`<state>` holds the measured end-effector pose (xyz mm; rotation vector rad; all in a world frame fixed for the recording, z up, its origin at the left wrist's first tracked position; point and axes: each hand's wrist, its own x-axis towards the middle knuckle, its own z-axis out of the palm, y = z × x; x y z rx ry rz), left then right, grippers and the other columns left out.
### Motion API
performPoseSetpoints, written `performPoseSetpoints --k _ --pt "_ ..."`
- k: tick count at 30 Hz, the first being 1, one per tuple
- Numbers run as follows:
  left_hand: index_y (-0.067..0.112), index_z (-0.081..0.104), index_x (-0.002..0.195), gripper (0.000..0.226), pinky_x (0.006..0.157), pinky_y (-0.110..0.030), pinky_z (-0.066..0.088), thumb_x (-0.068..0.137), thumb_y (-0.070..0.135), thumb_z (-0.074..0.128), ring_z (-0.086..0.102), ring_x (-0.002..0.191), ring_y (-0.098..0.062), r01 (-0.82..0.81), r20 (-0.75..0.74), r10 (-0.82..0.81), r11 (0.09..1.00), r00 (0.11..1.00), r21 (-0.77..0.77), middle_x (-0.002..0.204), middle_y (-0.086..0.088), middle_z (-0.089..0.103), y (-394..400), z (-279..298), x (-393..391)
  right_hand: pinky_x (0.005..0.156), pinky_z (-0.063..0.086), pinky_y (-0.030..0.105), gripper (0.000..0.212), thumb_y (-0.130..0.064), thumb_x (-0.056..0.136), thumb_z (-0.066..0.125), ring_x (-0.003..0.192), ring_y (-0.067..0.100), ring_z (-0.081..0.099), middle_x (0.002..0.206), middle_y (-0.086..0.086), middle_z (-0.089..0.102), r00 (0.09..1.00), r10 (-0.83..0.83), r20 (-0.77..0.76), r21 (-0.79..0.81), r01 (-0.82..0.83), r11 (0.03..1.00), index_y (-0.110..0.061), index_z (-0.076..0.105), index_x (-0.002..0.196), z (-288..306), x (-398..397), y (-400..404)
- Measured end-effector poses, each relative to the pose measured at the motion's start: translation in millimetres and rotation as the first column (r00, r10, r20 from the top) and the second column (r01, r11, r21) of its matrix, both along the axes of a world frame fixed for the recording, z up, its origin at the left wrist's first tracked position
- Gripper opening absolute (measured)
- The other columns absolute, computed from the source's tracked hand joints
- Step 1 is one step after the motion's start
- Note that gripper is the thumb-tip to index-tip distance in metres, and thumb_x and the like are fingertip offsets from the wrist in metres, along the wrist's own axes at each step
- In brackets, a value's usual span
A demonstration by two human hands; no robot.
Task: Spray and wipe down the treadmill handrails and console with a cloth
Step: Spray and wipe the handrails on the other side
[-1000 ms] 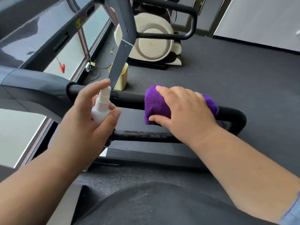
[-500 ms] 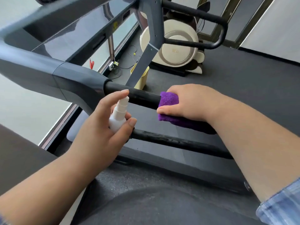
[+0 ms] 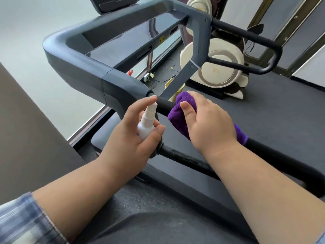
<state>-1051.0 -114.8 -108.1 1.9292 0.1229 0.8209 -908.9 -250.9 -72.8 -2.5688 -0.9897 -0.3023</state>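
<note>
Right hand [image 3: 209, 124] clasps purple cloth [image 3: 177, 118] round handrail [image 3: 164, 104], left hand [image 3: 133, 138] grips spray bottle [image 3: 146, 125] — just beside

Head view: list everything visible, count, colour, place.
spray bottle: 1, white, in left hand, nozzle towards handrail
cloth: 1, purple, wrapped over near handrail
near handrail: 1, black, crossing centre to right
far handrail: 1, black loop, upper right
console frame: 1, grey, upper left
massage chair: 1, cream, behind treadmill
bin: 1, yellow, on floor
left hand: grips bottle
right hand: holds cloth on rail
</note>
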Motion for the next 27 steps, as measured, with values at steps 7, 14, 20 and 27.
performPoseSetpoints --k 7,14,20,27 --pt "0.055 0.037 0.134 0.054 0.059 -0.009 0.044 0.093 0.03 0.062 0.061 0.063 -0.009 -0.028 -0.011 0.028 0.999 1.0 -0.035 0.092 0.013 0.063 6 1 -10 0.088 0.045 0.045 0.074 -0.069 0.089 0.019 0.114 0.032 0.057 0.126 0.007 0.06 0.998 0.061 0.034 -0.354 -0.045 0.934 -0.02 0.042 0.14 5 -5 62" --pt "0.062 0.036 0.133 0.052 0.068 -0.016 0.048 0.089 0.047 0.06 0.064 0.079 -0.009 -0.092 -0.069 0.088 0.994 0.994 -0.063 0.098 0.018 0.062 23 0 -12 0.089 0.051 0.046 0.088 -0.084 0.075 0.039 0.11 0.029 0.058 0.127 0.002 0.058 1.0 0.021 -0.014 -0.39 -0.025 0.92 -0.031 0.032 0.144 8 1 1" --pt "0.064 0.035 0.134 0.052 0.071 -0.028 0.049 0.089 0.051 0.059 0.064 0.085 -0.011 -0.143 -0.064 0.139 0.988 0.988 -0.052 0.099 0.017 0.062 39 -6 -18 0.073 0.051 0.042 0.086 -0.081 0.077 0.036 0.094 0.031 0.063 0.113 0.005 0.06 0.987 0.036 0.157 -0.485 0.045 0.873 -0.021 0.037 0.139 6 -6 27" --pt "0.065 0.033 0.132 0.051 0.074 -0.026 0.049 0.089 0.05 0.058 0.064 0.087 -0.01 -0.108 -0.054 0.107 0.994 0.993 -0.01 0.103 0.026 0.06 36 -7 -9 0.082 0.049 0.043 0.083 -0.074 0.086 0.05 0.109 0.03 0.061 0.123 0.008 0.057 0.983 0.11 0.146 -0.465 -0.03 0.885 -0.018 0.03 0.143 3 -6 75"
